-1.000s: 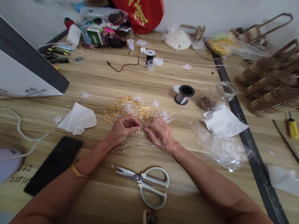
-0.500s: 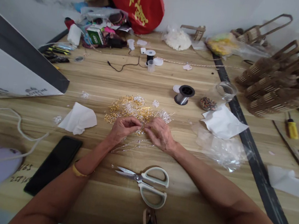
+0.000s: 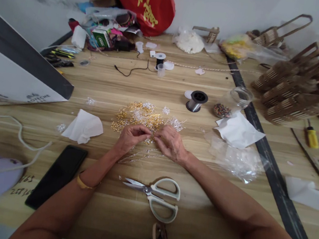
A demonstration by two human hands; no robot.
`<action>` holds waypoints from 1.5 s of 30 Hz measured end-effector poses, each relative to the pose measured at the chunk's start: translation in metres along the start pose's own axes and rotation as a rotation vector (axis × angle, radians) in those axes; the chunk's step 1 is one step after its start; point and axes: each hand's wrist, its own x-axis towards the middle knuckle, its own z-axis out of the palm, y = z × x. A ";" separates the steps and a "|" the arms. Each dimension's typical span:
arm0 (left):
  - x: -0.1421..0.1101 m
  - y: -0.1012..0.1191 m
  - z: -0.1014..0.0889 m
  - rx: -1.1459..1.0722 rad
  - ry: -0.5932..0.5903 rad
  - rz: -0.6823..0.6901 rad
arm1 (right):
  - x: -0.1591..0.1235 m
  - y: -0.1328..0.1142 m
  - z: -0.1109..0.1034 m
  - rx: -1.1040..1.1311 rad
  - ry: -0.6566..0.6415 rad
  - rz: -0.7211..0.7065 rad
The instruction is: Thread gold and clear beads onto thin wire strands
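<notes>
My left hand [image 3: 132, 136] and my right hand [image 3: 171, 143] meet at the fingertips, each closed in a pinch. Whatever lies between the fingers is too small to make out. Just beyond them spreads a pile of small gold and silver jewelry findings [image 3: 136, 114]. Silver pins [image 3: 176, 124] lie at its right side, partly behind my right hand. Thin beaded chains [image 3: 140, 155] run across the table below my hands. Nearer to me rest scissors [image 3: 147, 190] with pale handles, blades parted and pointing left.
A black phone [image 3: 57, 176] and a white paper [image 3: 84, 126] lie left. A wire spool [image 3: 197, 101] stands beyond my hands. To the right are a tipped jar [image 3: 232, 103] of beads, crumpled plastic bags [image 3: 238, 162] and small woven baskets [image 3: 290, 93].
</notes>
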 end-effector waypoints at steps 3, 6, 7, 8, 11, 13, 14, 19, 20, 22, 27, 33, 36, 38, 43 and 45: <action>0.000 0.000 0.000 0.007 -0.009 0.008 | 0.000 0.000 0.000 -0.005 0.005 -0.004; 0.000 -0.001 0.000 0.002 0.007 -0.014 | 0.000 0.000 0.000 -0.007 -0.001 0.002; 0.000 -0.001 0.000 -0.006 0.017 -0.027 | 0.000 0.000 0.000 -0.006 -0.003 0.005; 0.000 -0.001 0.001 -0.013 0.026 -0.039 | 0.000 0.000 0.000 -0.003 -0.007 0.008; 0.000 0.000 0.001 -0.007 0.039 -0.050 | 0.000 -0.001 -0.001 -0.001 -0.016 0.014; 0.000 0.000 0.001 0.012 0.038 -0.043 | 0.000 -0.001 -0.001 -0.009 -0.018 0.010; 0.000 0.001 0.001 0.018 0.037 -0.041 | 0.001 -0.002 -0.001 -0.014 -0.014 0.006; -0.001 0.002 0.002 0.030 0.052 -0.038 | 0.001 -0.003 -0.002 -0.027 -0.008 -0.004; -0.001 0.003 0.002 0.033 0.053 -0.036 | 0.001 -0.002 -0.002 -0.028 -0.014 -0.002; -0.002 0.003 0.001 0.036 0.057 -0.032 | 0.001 -0.002 -0.002 -0.030 -0.022 -0.001; -0.001 0.001 0.000 0.032 0.060 -0.010 | 0.001 -0.001 -0.002 -0.027 -0.013 -0.008; -0.001 0.001 0.001 0.037 0.046 0.015 | 0.001 -0.002 -0.002 -0.028 -0.018 0.006; -0.001 0.002 0.001 0.043 0.042 0.024 | 0.001 -0.002 -0.002 -0.033 -0.010 -0.001; 0.000 0.002 0.001 0.043 0.039 0.029 | 0.001 -0.002 -0.002 -0.036 -0.009 -0.002; 0.000 0.000 0.001 0.029 0.040 0.033 | 0.001 -0.002 -0.002 -0.028 -0.020 0.007; 0.000 0.000 0.001 0.031 0.036 0.040 | 0.001 -0.002 -0.002 -0.023 -0.021 0.007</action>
